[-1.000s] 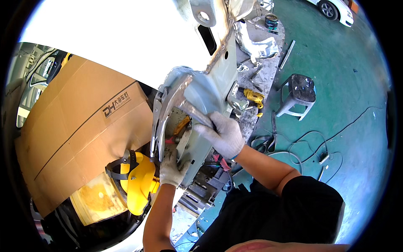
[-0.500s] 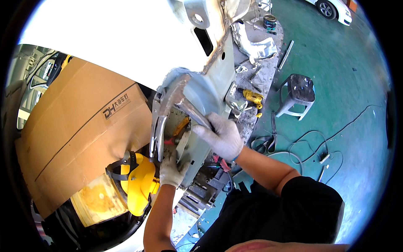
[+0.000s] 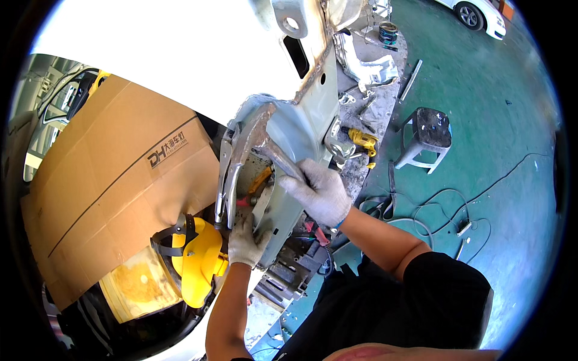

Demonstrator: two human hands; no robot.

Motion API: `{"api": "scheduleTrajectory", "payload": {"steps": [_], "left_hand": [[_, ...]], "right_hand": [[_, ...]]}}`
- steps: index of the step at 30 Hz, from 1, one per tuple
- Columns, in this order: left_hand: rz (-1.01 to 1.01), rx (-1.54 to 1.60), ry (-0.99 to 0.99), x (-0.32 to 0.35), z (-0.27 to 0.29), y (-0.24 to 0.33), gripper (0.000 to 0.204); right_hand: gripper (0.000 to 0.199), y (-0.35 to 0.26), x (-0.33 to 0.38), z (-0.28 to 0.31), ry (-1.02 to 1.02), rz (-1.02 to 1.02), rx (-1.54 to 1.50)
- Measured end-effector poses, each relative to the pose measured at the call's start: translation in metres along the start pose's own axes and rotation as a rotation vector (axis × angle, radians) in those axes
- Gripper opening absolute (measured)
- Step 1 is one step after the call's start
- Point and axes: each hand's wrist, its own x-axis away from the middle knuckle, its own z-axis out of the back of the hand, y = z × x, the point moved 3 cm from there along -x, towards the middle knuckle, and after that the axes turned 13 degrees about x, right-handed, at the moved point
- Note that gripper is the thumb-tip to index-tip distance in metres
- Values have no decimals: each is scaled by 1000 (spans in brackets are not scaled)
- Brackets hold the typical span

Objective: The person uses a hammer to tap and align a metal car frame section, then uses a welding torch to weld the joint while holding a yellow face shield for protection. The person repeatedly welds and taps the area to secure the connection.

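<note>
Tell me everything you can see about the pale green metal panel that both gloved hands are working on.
The pale green sheet-metal panel looks like a cut car body part, standing roughly upright beside a white body surface. Its curved left edge is bare, rough, rust-toned metal, gripped by silver locking pliers. Small holes and a bracket show on its face. The left hand in a white glove presses its lower edge; the right hand holds a metal tool against its middle.

green workshop floor point(image 3: 481, 96) carrying a small grey stool point(image 3: 425, 137), black cables point(image 3: 457, 207) in loose loops, a flat metal bar point(image 3: 411, 80) and a white car point(image 3: 475, 13) at the upper edge. a littered grey work surface point(image 3: 376, 102) beside it bears a yellow power tool point(image 3: 363, 142), crumpled sheet metal point(image 3: 367, 63) and a paint can point(image 3: 388, 31).
</note>
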Motion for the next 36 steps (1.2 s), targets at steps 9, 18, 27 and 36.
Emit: {"api": "scheduleTrajectory", "payload": {"steps": [9,18,27,36], "left_hand": [[81,-18,-61,0,0,1,88],[24,14,-1,1,-3,-2,86],[14,12,-10,-1,2,3,85],[132,9,-96,-1,7,11,86]], "right_hand": [[53,-4,4,4,-14,12,58],[52,3,3,12,33,39,15],[47,10,4,17,58,60,46],[50,7,4,11,5,42,121]]}}
